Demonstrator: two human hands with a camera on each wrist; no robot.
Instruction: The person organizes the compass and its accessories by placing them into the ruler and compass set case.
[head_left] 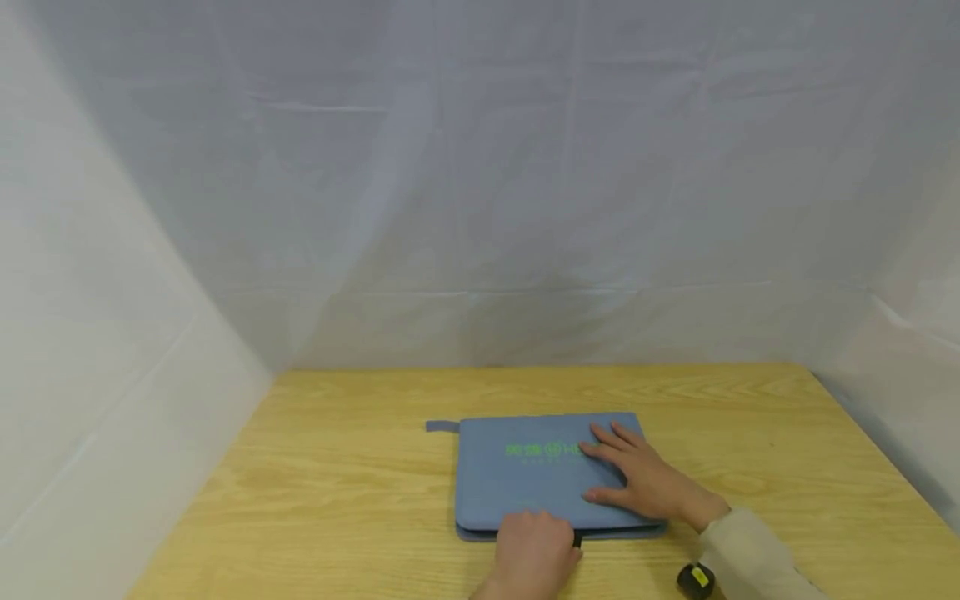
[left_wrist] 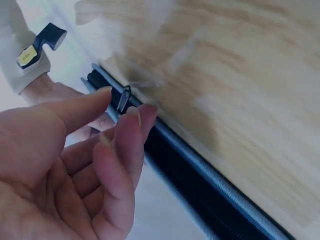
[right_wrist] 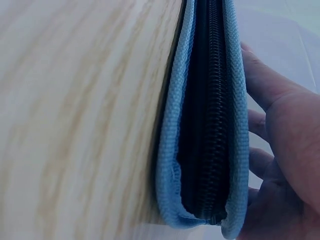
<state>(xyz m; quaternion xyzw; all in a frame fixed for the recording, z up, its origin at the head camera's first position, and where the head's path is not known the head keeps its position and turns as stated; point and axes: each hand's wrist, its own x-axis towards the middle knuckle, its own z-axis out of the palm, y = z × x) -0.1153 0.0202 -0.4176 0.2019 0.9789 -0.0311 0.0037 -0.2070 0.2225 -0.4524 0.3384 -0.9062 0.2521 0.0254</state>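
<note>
A blue zip-up portfolio case (head_left: 517, 487) with green print on its cover lies flat on the wooden table. My right hand (head_left: 637, 475) rests on the cover's right part, fingers spread. At the front edge is my left hand (head_left: 532, 550), its fingers loosely bent. The left wrist view puts the black zipper pull (left_wrist: 124, 99) in the gap between that hand's thumb and fingertips, close to them. Along the side of the case, dark zipper teeth (right_wrist: 215, 110) show between the two blue borders, which stand apart.
A blue strap (head_left: 442, 426) sticks out from the case's back left corner. Around the case spreads the wood-grain table (head_left: 337, 483). White sheeting (head_left: 525, 208) hangs behind and at both sides. A black device with a yellow label (head_left: 696, 580) is on the right wrist.
</note>
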